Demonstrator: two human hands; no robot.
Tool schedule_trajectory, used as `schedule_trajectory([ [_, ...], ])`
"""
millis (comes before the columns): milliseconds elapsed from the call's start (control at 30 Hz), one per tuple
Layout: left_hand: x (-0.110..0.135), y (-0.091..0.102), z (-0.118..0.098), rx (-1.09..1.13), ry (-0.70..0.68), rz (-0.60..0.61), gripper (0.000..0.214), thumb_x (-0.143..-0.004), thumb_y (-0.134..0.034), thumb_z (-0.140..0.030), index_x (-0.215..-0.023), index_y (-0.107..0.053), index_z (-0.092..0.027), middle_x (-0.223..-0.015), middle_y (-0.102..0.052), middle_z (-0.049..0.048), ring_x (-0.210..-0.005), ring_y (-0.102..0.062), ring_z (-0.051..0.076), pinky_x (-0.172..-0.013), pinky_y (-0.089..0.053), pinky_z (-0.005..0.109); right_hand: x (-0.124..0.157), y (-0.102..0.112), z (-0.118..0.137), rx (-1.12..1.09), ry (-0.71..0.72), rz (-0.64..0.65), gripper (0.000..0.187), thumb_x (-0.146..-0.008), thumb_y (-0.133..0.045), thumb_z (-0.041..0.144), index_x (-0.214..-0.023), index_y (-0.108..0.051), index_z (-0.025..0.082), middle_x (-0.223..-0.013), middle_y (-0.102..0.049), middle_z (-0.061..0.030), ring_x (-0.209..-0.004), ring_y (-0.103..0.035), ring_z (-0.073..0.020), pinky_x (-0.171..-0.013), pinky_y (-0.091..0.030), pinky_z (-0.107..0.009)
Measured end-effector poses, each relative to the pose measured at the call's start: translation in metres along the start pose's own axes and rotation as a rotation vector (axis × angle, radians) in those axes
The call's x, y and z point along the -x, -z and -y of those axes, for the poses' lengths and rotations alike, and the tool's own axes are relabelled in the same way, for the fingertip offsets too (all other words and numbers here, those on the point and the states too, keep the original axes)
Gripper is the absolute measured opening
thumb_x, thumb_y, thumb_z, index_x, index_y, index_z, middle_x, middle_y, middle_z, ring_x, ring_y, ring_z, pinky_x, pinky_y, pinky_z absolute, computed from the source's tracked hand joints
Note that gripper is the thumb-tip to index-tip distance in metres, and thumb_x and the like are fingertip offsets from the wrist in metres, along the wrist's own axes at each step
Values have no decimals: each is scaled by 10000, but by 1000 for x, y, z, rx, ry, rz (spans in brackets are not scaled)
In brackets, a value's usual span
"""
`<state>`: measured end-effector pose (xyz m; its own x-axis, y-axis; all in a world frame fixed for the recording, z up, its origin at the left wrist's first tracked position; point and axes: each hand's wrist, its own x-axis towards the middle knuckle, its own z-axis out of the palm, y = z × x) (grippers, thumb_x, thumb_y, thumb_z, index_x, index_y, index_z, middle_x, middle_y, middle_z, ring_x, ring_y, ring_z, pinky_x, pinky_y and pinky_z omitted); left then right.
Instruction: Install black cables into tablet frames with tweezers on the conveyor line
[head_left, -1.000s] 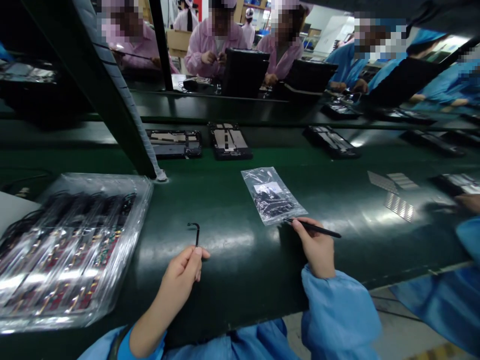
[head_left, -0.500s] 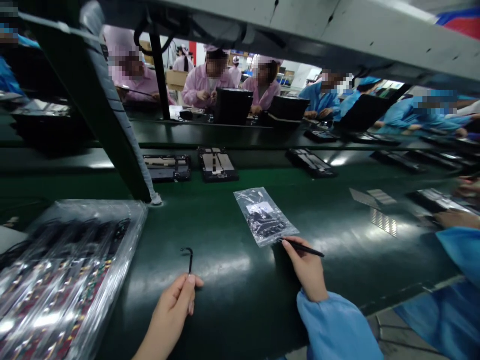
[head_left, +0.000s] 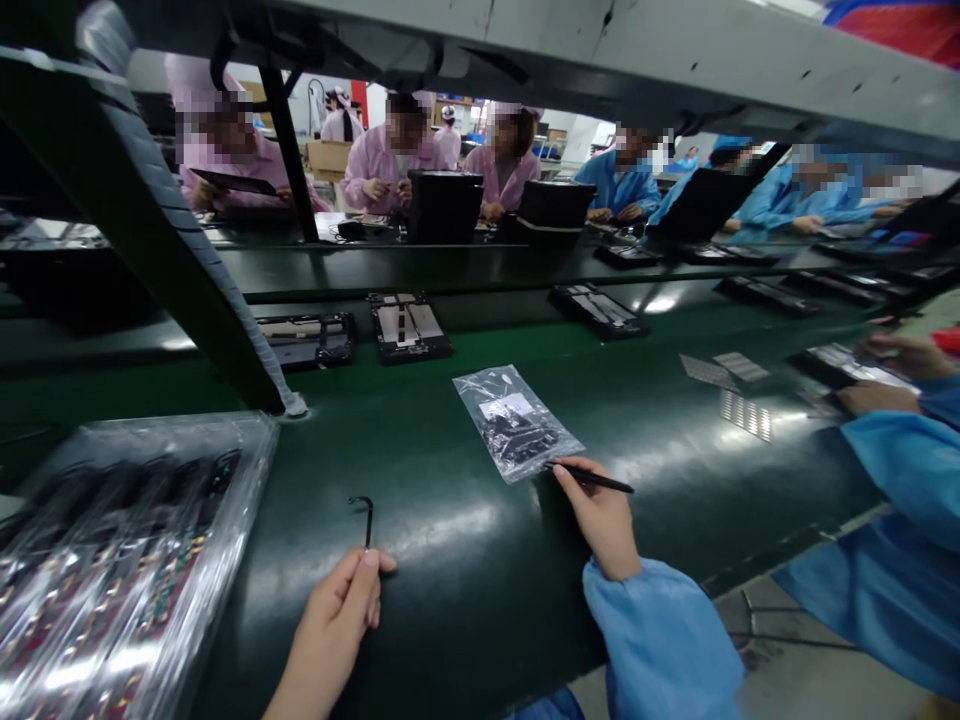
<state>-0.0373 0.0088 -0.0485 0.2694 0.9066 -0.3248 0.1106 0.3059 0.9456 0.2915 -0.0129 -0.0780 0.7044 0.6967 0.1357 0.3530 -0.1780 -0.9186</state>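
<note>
Head view, lower left of the frame: bare left grip point(head_left: 330, 620), closed narrow on a thin black L-shaped hook point(head_left: 365, 520), perhaps a hex key, pinched low on its stem, the bent end upright and clear of the counter, seemingly for a steady hold. Lower centre: right grip point(head_left: 600, 520), also narrow, around a slim black pen-like tool point(head_left: 596, 480), held as if for writing, probably for fine control, its tip just beside the lower corner of a clear plastic bag of small black parts point(head_left: 514, 425). Bag flat on the glossy dark green counter point(head_left: 465, 560), apparently within easy reach of both grips. Far lower left: a large clear-wrapped pack of circuit boards point(head_left: 135, 570), close at hand on the counter. Upper centre: black device frames with silver plates point(head_left: 409, 328), set apart in a row, likely for separate handling. Far right: a co-worker's hands point(head_left: 889, 375) over another frame
</note>
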Motion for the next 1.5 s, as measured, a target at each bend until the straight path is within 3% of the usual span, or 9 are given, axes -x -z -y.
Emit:
schedule_trajectory([
  [733, 4, -3, -12, -53, 5, -23, 562, -775, -553, -679, -853, -628, -128, -526, -404, -32, -513, -435, 116, -483, -341, 219, -1, 0, -10, -47, 5, -39, 423, -720, -681, 535, -945, -659, 177, -956, -665, -81, -862, -610, -223, -815, -478, -385],
  [1233, 2, -5, -13, -82, 2, -34, 614, -744, -540, -726, -821, -624, -123, -492, -398, -36, -477, -416, 111, -478, -346, 225, -6, -4, -10, -120, -59, -35, 434, -726, -701, 541, -942, -637, 169, -814, -667, -61, -781, -656, -221, -806, -514, -408],
  [1500, 2, -5, -13, -73, 10, -34, 620, -731, -548, -730, -825, -627, -122, -499, -396, -33, -485, -426, 116, -446, -305, 218, -3, -3, 1, -202, -116, -81, 477, -647, -755, 558, -877, -648, 155, -756, -659, -60, -718, -651, -215, -764, -535, -405],
])
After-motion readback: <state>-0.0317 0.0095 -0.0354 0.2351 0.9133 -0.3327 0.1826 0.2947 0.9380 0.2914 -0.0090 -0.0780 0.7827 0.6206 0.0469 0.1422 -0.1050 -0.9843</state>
